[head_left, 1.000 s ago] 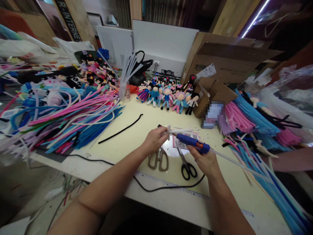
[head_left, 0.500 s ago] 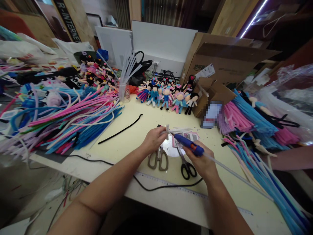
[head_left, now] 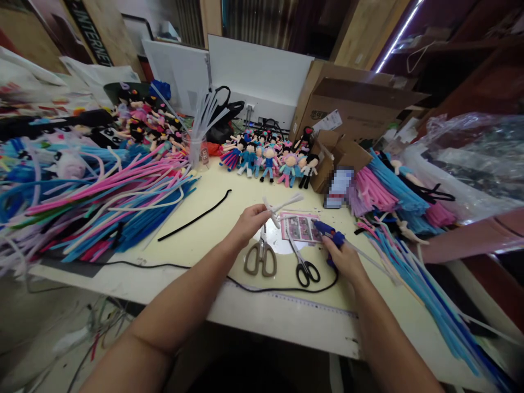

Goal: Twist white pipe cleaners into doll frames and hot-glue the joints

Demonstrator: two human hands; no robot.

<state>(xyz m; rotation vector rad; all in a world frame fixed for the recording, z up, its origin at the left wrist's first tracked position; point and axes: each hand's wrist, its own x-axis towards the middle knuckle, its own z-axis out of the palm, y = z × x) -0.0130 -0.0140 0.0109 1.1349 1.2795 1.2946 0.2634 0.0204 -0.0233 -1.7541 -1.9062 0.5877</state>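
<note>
My left hand [head_left: 249,221] is closed on a small white pipe-cleaner figure [head_left: 278,207], held just above the pale yellow table [head_left: 213,218]. My right hand [head_left: 344,259] grips a blue glue gun [head_left: 329,236] low over the table, its nozzle pointing left, a short way from the figure. A clear glue stick trails from the gun's back to the right. Two pairs of scissors lie below my hands: a tan pair [head_left: 261,255] and a black-handled pair [head_left: 303,265]. A pink printed card [head_left: 301,227] lies between my hands.
A heap of pink, blue and white pipe cleaners [head_left: 94,196] fills the left. Finished dolls [head_left: 270,158] stand in a row at the back, beside cardboard boxes [head_left: 347,109]. More pipe cleaners [head_left: 409,245] lie on the right. A black cord [head_left: 196,218] and a power cable [head_left: 262,286] cross the table.
My right hand has lowered the glue gun and drawn it to the right, away from the white figure. My left hand has tilted the figure up. The camera has shifted a little.
</note>
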